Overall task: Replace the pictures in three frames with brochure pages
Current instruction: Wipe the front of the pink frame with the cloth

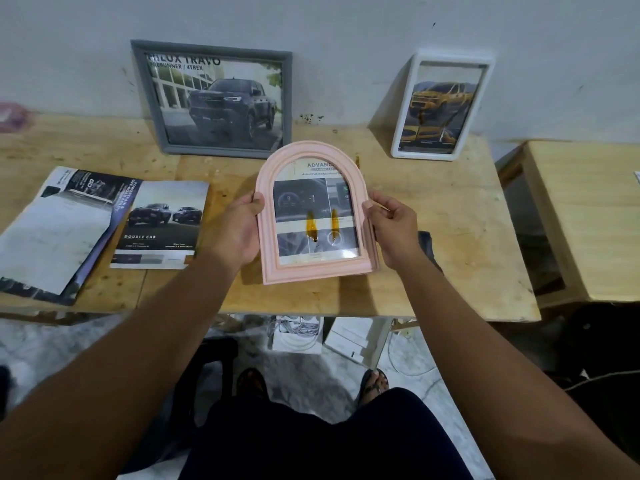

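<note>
Presently both hands grip pink arched frame, held over wooden table: left hand on left edge, right hand on right. Brochure page inside. Grey frame & white frame lean on wall. Brochures lie at left.

Three filled frames.
The pink arched frame stands upright above the wooden bench, dashboard page inside; grey rectangular frame and white rectangular frame lean against the wall; loose brochure pages lie flat left.
</note>
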